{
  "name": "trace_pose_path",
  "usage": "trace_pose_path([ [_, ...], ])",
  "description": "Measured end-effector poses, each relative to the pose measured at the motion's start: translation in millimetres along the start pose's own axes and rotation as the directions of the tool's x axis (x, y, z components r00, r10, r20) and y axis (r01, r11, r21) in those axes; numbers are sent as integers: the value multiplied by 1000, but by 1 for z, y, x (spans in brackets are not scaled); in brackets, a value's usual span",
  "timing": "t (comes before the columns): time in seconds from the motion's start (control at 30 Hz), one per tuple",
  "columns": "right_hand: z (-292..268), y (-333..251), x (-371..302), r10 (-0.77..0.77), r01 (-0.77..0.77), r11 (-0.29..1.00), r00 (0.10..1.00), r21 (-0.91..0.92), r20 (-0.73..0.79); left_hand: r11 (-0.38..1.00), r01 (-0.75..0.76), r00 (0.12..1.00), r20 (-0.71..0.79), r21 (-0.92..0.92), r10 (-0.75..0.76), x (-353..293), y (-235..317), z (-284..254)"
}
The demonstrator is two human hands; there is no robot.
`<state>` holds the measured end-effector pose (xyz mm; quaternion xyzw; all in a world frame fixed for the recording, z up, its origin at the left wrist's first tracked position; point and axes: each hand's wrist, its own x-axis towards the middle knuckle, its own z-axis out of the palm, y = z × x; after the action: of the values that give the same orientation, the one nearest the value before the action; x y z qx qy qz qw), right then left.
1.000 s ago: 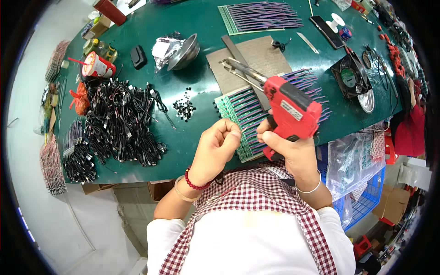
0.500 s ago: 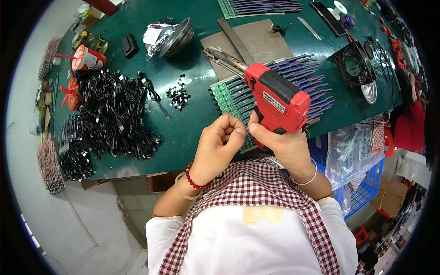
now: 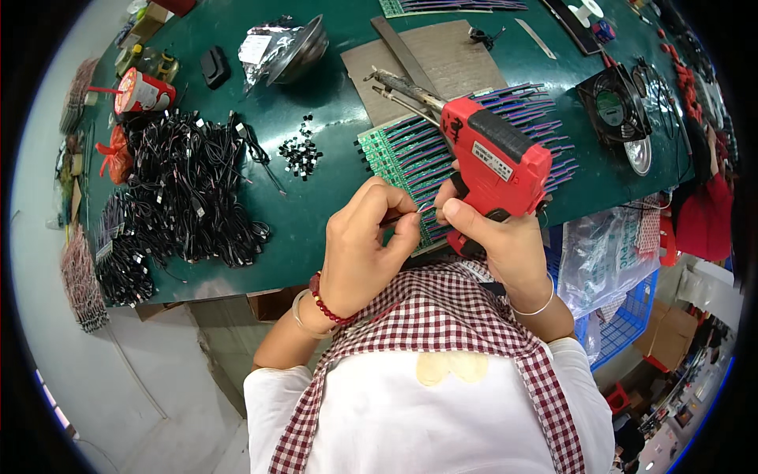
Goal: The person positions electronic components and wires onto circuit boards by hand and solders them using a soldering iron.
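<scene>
A red soldering gun [image 3: 501, 158] with a black top is gripped in my right hand [image 3: 501, 237], its metal tip pointing up and left over the board panel. My left hand [image 3: 369, 229] is closed in a pinch just left of it, with a thin wire [image 3: 421, 209] poking out between thumb and forefinger. The two hands are close together. Beneath them lies a panel of small green circuit boards [image 3: 388, 160], with rows of purple and black wires [image 3: 525, 118] running out to the right. My hands and the gun hide part of this panel.
Left of my hands lie a pile of black cables [image 3: 189, 186] and small black parts [image 3: 300, 152]. A metal bowl [image 3: 304, 51], red cup [image 3: 144, 93] and cardboard sheet [image 3: 466, 55] with a metal bar [image 3: 403, 55] lie farther back. A fan [image 3: 612, 107] stands right; a blue basket [image 3: 632, 316] sits below the edge.
The soldering gun and my right hand have shifted slightly right. My left hand has turned and moved a little left, and a wire now shows at its fingertips.
</scene>
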<state>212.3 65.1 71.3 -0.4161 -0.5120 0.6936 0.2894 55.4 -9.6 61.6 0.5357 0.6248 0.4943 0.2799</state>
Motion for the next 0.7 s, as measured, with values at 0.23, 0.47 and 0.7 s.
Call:
trace_pose_path([
  [0.23,7,-4,0,56,-57,995,998,-81,-12,994,-84,996,-5,63,85,0,0,3],
  [0.47,-1,10,-6,-250,303,706,952,-640,175,986,157,987,53,-60,-154,-1,3,-2],
  [0.7,7,-1,2,-122,123,990,992,-63,30,1000,-17,1000,-2,24,17,2,-3,-1],
])
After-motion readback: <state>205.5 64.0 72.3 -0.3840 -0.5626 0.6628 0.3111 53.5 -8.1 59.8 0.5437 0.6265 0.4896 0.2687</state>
